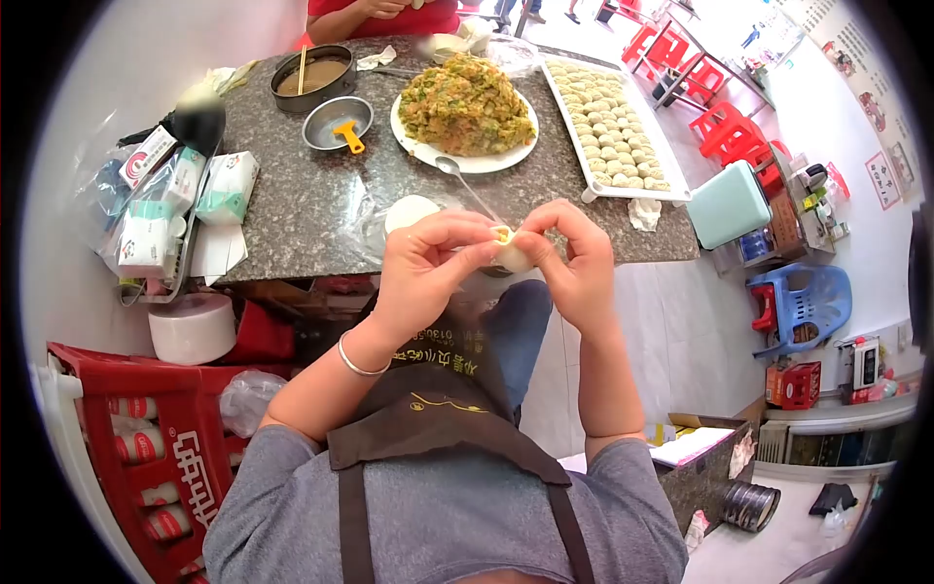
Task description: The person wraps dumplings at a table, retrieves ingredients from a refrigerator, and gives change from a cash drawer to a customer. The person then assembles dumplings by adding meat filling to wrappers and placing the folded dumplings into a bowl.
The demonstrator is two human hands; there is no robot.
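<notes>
A pale, soft dough dumpling [513, 257] sat at the frame's centre, pinched by the fingertips of the left hand [428, 258] and right hand [572, 258], its top unsealed, filling showing. Upper right, a white rectangular tray [637, 194] held rows of seemingly finished dumplings [615, 131]; upper centre, a round white plate [486, 168] bore plentiful unwrapped green-and-orange filling [463, 105]. Upper left, a dark round pan [283, 97] contained brown liquid [321, 76].

Small eatery, dumpling sort, by the look around me: red plastic stools [722, 127], posters [883, 180] on a white wall [827, 122], lettered apron [428, 443], drinks crate [185, 404], a big tray [632, 195] packed with rows of dumplings [611, 127]
</notes>
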